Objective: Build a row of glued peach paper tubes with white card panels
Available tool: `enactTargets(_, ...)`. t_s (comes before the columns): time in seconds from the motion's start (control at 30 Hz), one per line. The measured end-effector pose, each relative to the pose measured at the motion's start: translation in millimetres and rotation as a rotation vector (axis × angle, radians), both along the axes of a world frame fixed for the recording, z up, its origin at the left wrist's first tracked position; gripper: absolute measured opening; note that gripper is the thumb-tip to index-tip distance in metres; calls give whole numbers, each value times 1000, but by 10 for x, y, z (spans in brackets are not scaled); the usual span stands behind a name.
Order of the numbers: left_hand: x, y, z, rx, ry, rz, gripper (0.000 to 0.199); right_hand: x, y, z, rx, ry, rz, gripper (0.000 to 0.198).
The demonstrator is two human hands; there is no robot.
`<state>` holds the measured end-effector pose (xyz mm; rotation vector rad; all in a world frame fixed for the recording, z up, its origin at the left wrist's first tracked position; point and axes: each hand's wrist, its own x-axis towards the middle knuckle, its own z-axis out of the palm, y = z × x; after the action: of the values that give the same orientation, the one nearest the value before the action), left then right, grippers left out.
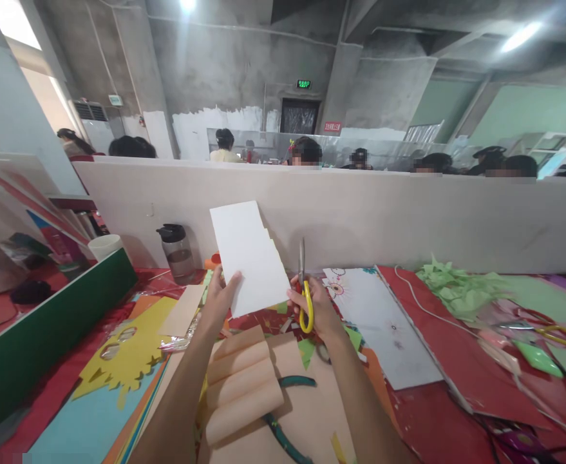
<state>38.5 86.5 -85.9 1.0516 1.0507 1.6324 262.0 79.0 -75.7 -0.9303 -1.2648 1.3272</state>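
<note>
My left hand [221, 293] grips the lower left edge of a white sheet of card [248, 258], held up above the table with its thumb on the front. A stepped, pale yellow-green edge shows along the card's right side. My right hand [319, 306] is closed around scissors [306, 306] with yellow handles, their blades pointing up and seemingly together. Fingertips of this hand touch the card's lower right corner. Below both hands lies a tan sheet folded into waves [244, 380]. A tool with curved teal handles [287, 438] lies partly under it.
Yellow cut-out paper [132, 341] and coloured sheets lie left, beside a green divider [60, 341]. A water bottle [176, 254] stands by the white partition [360, 219]. Right are a white decorated sheet [384, 335], green shredded paper [456, 287], a cable and other scissors [560, 334]. People sit beyond.
</note>
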Motion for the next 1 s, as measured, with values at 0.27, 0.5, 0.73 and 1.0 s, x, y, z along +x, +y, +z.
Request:
enactTargets(0.27,88,-3,-73,57,-32,-99,59,-145,19,-22,79,33,-117,44)
enactTargets(0.5,-86,4,12,12,12,6,59,-97,-6,-27,-6,-90,87,46)
enactTargets(0.73,-284,-181,259,-71,195,-151,55,13,24,21,56,-100,35,47)
enactTargets(1.0,-533,-160,250,-19,263,-6,54,452,64,128,219,16,-270,40)
